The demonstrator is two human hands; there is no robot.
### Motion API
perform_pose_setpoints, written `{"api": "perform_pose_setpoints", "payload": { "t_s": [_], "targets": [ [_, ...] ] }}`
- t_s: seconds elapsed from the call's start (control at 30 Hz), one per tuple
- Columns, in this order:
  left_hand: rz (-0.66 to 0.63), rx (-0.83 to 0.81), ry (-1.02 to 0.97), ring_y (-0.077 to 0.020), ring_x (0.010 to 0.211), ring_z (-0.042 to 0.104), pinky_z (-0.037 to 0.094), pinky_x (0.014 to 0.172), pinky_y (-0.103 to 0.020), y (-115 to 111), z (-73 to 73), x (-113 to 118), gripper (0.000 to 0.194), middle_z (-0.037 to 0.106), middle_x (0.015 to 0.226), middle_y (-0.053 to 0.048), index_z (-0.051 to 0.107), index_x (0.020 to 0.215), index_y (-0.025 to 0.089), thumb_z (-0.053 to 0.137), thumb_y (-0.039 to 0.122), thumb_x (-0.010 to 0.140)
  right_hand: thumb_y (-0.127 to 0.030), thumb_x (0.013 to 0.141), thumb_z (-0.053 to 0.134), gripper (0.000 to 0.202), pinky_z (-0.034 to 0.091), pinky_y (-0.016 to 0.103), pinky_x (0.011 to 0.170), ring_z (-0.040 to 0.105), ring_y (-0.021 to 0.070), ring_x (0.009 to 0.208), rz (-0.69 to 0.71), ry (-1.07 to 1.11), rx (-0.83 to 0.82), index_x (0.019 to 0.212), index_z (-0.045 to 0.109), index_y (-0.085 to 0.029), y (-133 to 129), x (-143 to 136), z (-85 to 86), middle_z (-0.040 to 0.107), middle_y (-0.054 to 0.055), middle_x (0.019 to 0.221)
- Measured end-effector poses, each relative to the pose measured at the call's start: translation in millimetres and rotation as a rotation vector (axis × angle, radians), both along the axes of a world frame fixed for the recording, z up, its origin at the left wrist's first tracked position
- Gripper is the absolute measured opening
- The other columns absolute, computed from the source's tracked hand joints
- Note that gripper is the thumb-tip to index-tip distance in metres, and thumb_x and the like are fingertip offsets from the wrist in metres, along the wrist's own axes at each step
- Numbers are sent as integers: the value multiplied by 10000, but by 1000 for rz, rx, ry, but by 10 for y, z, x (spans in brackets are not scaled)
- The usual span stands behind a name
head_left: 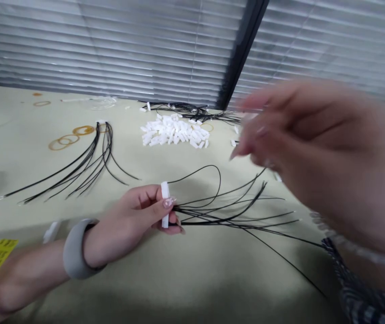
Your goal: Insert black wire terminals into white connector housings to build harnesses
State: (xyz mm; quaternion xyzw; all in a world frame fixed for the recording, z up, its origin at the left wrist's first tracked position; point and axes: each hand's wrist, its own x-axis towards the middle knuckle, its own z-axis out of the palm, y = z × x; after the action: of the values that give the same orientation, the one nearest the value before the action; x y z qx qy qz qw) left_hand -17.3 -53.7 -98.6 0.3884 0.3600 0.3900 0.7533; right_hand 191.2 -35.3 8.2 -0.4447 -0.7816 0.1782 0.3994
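Note:
A white connector (165,204) stands upright between the thumb and fingers of my left hand (145,211), which is closed on it. Black wires (212,216) run from the connector to the right across the table; one loops up near its top end. My right hand (314,144) is raised at the right, blurred by motion. Its thumb and fingertips are pressed together, and what they hold, if anything, is too blurred to make out.
On the table (118,279), a pile of white connectors (175,129) lies behind my left hand. A wired connector (101,121) with black wires is at the left, near amber rubber bands (65,140). More black wires (192,110) lie by the window blinds (111,45).

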Motion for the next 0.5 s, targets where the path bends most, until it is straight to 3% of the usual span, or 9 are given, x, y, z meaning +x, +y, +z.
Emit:
{"api": "perform_pose_setpoints", "payload": {
  "t_s": [0.07, 0.13, 0.27, 0.5],
  "targets": [
    [-17, 28, 10, -84, 637, 629, 577, 691, -271, -7, -3, -7, 105, 639, 644, 27, 632, 754, 146, 642, 246, 783, -276, 808, 588, 118, 360, 168, 447, 510, 47, 534, 119, -214, -18, 789, 652, -179, 7, -71, -101, 595, -31, 622],
    [-32, 64, 38, -89, 646, 636, 573, 703, -274, -8, -5, -13, 115, 648, 663, 22, 630, 769, 148, 628, 260, 794, -245, 822, 560, 182, 345, 165, 469, 476, 25, 516, 184, -326, -11, 675, 624, -159, 36, -125, -219, 576, -45, 583],
    [-55, 119, 79, -94, 645, 643, 569, 702, -271, -1, -1, -9, 138, 649, 669, 23, 628, 773, 151, 618, 286, 799, -199, 836, 499, 237, 294, 171, 454, 393, 11, 474, 164, -390, -3, 616, 564, -143, 87, -171, -364, 494, -64, 507],
    [-68, 111, 98, -104, 653, 657, 560, 685, -240, 2, 12, -2, 166, 651, 675, 20, 640, 795, 152, 622, 317, 791, -213, 836, 477, 258, 272, 189, 441, 347, 20, 463, 132, -420, -23, 593, 533, -146, 97, -165, -359, 419, -62, 479]
  ]
}}
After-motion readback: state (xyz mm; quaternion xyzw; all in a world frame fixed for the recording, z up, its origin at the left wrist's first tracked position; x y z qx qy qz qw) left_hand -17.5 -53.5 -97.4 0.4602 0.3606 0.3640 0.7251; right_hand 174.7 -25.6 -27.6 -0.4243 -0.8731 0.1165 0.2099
